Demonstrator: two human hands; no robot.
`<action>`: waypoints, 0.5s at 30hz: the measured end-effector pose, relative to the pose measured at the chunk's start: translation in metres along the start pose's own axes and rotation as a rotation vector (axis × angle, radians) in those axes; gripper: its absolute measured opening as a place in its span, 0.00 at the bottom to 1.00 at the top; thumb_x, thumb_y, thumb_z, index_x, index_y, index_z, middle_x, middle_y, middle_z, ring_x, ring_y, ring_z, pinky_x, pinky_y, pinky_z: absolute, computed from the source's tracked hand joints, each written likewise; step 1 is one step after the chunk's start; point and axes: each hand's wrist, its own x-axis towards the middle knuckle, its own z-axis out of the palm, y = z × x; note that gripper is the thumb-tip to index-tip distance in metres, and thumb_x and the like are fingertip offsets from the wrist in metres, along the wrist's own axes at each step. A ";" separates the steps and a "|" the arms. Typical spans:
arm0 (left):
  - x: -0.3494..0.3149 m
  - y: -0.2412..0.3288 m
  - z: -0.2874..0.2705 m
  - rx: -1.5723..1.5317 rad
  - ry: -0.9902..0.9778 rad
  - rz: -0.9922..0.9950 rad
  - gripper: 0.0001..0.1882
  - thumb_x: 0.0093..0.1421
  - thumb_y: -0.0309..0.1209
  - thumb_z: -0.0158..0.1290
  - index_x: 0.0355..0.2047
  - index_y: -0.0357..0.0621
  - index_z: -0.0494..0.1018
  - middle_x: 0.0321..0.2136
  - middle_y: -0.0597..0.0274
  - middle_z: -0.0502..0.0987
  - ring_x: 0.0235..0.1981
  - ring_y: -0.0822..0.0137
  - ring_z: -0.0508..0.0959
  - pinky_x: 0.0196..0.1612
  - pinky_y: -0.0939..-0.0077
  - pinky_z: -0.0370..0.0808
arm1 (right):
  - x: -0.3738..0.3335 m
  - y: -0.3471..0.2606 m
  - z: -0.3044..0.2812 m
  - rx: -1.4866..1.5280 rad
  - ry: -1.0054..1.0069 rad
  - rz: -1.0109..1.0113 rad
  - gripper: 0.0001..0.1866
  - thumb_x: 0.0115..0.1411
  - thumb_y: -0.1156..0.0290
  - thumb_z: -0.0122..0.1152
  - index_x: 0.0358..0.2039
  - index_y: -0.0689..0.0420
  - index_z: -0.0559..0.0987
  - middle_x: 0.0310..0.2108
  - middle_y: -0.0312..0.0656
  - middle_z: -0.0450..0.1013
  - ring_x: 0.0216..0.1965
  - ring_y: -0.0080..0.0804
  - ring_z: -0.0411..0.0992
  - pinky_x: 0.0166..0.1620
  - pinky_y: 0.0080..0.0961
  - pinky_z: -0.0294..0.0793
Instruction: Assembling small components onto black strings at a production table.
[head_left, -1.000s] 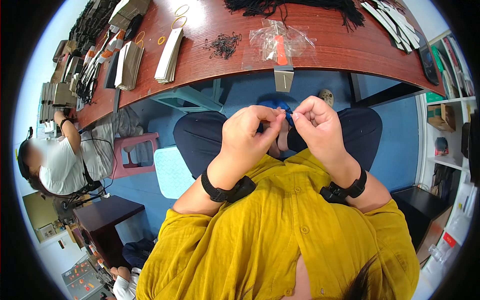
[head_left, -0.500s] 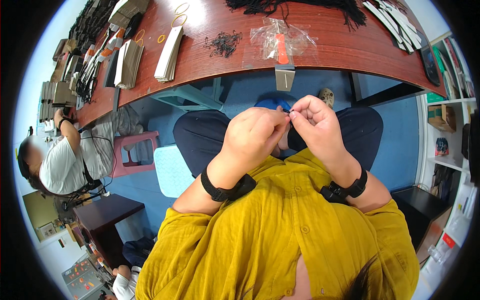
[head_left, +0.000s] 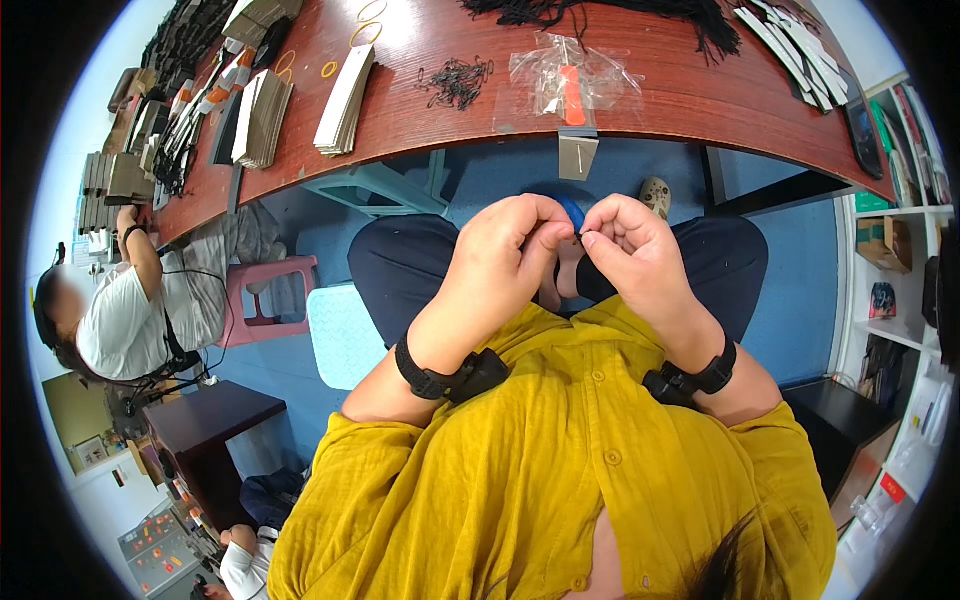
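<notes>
My left hand (head_left: 508, 248) and my right hand (head_left: 632, 245) are raised over my lap, just in front of the table edge, fingertips almost meeting. Thumb and forefinger of the right hand pinch a tiny dark item (head_left: 579, 238), too small to name. The left fingers are also closed in a pinch beside it, and what they hold is mostly hidden. Beyond the hands, a small grey plate (head_left: 577, 157) hangs at the table edge below an orange strip (head_left: 572, 95) with crumpled clear film (head_left: 545, 75) around it. A pile of small black pin-like pieces (head_left: 455, 84) lies to the left.
On the wooden table (head_left: 440, 125) stand stacks of pale card strips (head_left: 345, 100), with black cords (head_left: 610, 15) at the back and white strips (head_left: 795, 50) at right. A light blue stool (head_left: 345, 338) is at my left. A person in white (head_left: 150, 310) works at the far left.
My left hand has turned slightly and its fingertips have drawn a little away from the right ones. The right hand stays nearly in place, still pinching. The view has shifted slightly.
</notes>
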 end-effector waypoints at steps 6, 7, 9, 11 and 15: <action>-0.003 -0.003 0.009 -0.677 0.020 -0.402 0.05 0.56 0.24 0.52 0.32 0.37 0.74 0.27 0.67 0.75 0.29 0.76 0.73 0.34 0.83 0.71 | -0.001 -0.003 -0.001 0.069 0.004 0.007 0.02 0.57 0.79 0.52 0.29 0.58 0.70 0.22 0.25 0.65 0.22 0.07 0.60 0.23 0.07 0.58; -0.002 -0.004 0.008 -0.815 -0.043 -0.472 0.07 0.56 0.24 0.52 0.35 0.36 0.74 0.28 0.68 0.74 0.30 0.76 0.73 0.35 0.83 0.70 | -0.001 -0.005 -0.001 0.113 0.022 0.027 0.02 0.57 0.79 0.52 0.30 0.58 0.71 0.23 0.26 0.66 0.22 0.07 0.60 0.23 0.07 0.59; -0.003 -0.008 0.009 -0.796 -0.047 -0.450 0.09 0.55 0.23 0.53 0.37 0.36 0.74 0.28 0.67 0.74 0.29 0.77 0.72 0.35 0.84 0.70 | 0.001 -0.002 0.003 0.117 0.014 -0.015 0.01 0.57 0.79 0.52 0.30 0.58 0.71 0.24 0.27 0.67 0.22 0.07 0.61 0.23 0.07 0.60; -0.003 -0.013 0.012 -0.780 -0.054 -0.426 0.11 0.55 0.23 0.53 0.39 0.36 0.74 0.29 0.67 0.74 0.29 0.77 0.72 0.35 0.84 0.69 | 0.002 0.002 0.004 0.118 0.009 -0.057 0.01 0.58 0.78 0.52 0.31 0.59 0.71 0.24 0.28 0.67 0.22 0.08 0.62 0.23 0.07 0.61; -0.004 -0.017 0.013 -0.899 -0.022 -0.456 0.06 0.56 0.24 0.52 0.34 0.36 0.74 0.29 0.66 0.74 0.27 0.78 0.70 0.32 0.85 0.68 | 0.003 -0.001 0.004 0.137 -0.006 0.044 0.01 0.58 0.77 0.53 0.31 0.59 0.71 0.24 0.30 0.68 0.22 0.09 0.63 0.23 0.08 0.62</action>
